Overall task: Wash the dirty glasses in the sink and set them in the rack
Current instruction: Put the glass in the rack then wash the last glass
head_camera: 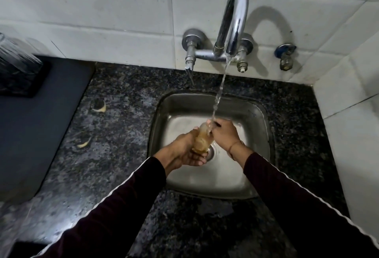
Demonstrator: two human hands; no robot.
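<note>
White wall tiles (102, 11) back a dark speckled stone table (114, 134), into which a steel sink (256, 155) is set.

Head view: a chrome faucet (233, 17) is mounted on the tiles above the sink, with a smaller valve (286, 56) to its right. Water (219, 91) runs from the spout in a thin stream down onto the hands. A glass (202, 140), stained brown inside, is held tilted over the sink basin, just above the drain (211, 153), its mouth towards the stream. The left hand (184, 151) cups the base and lower body, its grip curled round the glass. The right hand (224, 132) is at the mouth end, fingers bent at the rim; its grip pinches the glass there, though the fingertips are partly hidden by the water. A thin band (235, 145) sits on the right wrist. Both arms wear dark sleeves (123, 206) with a white stripe. On the table left of the sink lie two pale scraps (98, 107). Further left lies a dark mat (37, 134), and at the far left edge a blurred clear glass item (16, 52) stands on a black tray (24, 81).
</note>
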